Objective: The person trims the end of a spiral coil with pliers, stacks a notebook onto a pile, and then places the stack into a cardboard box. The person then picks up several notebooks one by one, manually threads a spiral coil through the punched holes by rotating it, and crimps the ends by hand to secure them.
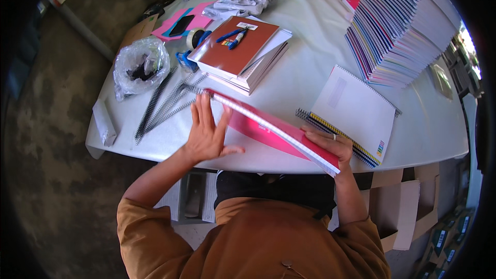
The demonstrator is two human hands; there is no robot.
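A pink-red covered notebook is tilted above the near edge of the table, its long white edge facing me. My right hand, with a ring on one finger, grips its lower right end. At the upper left end my left hand has its fingers stretched and spread, the fingertips at the notebook's corner. A dark wire coil shows right beside that corner; whether it is threaded into the notebook I cannot tell. Several loose coils lie left of it. To the right rests a white spiral-bound notebook.
Behind stands a stack of brown-covered booklets with pens on top. A tall pile of spiral-bound books rises at the right. Plastic wrap, a tape roll, a phone and a paper roll are at the left. Cardboard boxes sit below.
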